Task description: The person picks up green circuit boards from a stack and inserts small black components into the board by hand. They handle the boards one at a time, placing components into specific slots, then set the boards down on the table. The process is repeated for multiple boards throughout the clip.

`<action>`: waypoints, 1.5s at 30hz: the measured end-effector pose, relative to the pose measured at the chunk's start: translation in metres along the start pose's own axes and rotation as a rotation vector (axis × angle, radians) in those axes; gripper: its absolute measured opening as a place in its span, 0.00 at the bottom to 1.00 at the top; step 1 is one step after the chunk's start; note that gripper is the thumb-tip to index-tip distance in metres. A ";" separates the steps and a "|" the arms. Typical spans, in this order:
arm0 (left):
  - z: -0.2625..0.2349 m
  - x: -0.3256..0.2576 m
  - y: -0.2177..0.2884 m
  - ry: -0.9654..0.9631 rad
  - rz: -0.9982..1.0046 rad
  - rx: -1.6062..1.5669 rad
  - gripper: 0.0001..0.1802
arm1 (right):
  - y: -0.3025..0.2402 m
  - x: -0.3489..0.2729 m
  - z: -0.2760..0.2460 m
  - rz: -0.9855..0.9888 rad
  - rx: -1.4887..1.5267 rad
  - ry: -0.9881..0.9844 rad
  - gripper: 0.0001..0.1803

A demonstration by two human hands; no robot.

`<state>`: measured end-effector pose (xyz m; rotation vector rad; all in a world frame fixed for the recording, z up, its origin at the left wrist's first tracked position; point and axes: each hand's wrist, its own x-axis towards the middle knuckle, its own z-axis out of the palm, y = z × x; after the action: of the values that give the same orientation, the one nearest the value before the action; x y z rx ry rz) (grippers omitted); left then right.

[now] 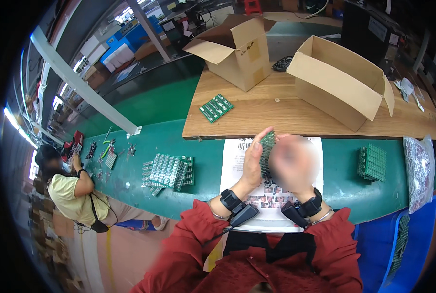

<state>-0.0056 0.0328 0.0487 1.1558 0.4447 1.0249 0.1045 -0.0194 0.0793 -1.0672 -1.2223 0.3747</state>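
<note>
Over a printed sheet of paper on the green bench, a green circuit board panel stands upright on edge between my hands. My left hand grips it from the left side, thumb and fingers along the board. On the other side of the panel is my right hand; a blur covers its fingers, so I cannot tell how they are placed. To the left lies a pile of circuit board panels. Another stack of panels stands to the right.
A raised wooden board carries two open cardboard boxes and one panel. A plastic bag of small parts and blue bins are at the right. A co-worker sits at the bench on the left, near pliers.
</note>
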 end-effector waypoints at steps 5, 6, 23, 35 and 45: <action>-0.001 -0.001 -0.010 0.011 0.071 0.081 0.44 | -0.007 0.003 0.004 0.009 0.018 0.016 0.22; -0.001 0.000 -0.012 0.005 0.070 0.100 0.44 | -0.005 0.003 0.003 0.013 0.025 0.008 0.22; 0.005 -0.002 -0.005 -0.081 -0.005 0.023 0.51 | -0.006 0.006 -0.004 -0.055 0.015 0.012 0.26; 0.005 -0.002 -0.002 0.023 0.052 0.126 0.44 | -0.012 0.011 -0.009 -0.203 -0.035 0.053 0.23; 0.007 -0.003 0.003 -0.028 0.032 0.224 0.47 | -0.007 0.008 -0.005 -0.195 -0.003 0.015 0.18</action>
<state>-0.0030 0.0268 0.0532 1.3794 0.5303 1.0028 0.1100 -0.0199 0.0898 -0.9420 -1.3015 0.2143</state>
